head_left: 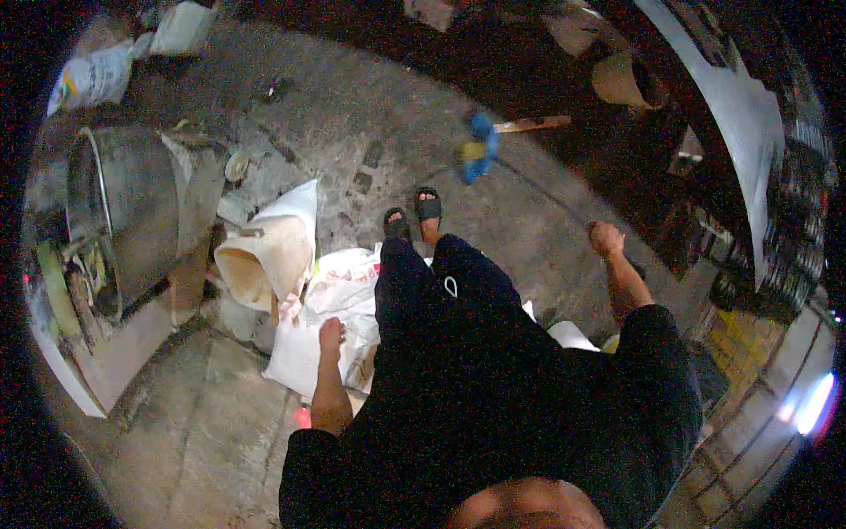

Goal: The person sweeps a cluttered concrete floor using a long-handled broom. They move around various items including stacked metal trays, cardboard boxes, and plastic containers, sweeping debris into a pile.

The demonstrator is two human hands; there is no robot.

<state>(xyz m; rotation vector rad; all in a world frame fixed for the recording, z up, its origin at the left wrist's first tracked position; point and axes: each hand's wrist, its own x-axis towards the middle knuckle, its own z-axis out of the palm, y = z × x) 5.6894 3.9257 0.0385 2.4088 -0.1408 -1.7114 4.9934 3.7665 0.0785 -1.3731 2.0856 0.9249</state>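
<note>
My left hand (331,333) hangs beside my leg with its fingers loosely curled and nothing visible in them. Below it in the picture lie white sacks (295,357); I cannot tell whether the hand touches them. My right hand (604,238) is held out to the right over the floor, its fingers curled in and no object seen in it. Close to the left hand, a cream plastic container (249,264) lies with its opening facing left, against an upright white sack (298,212).
A large grey drum (132,207) lies on its side at left, near a pale panel (132,361). Ahead are a blurred blue and yellow thing (478,150) and a wooden stick (538,124). A white sheet (736,115) hangs at right, with yellow crates (745,344) nearer.
</note>
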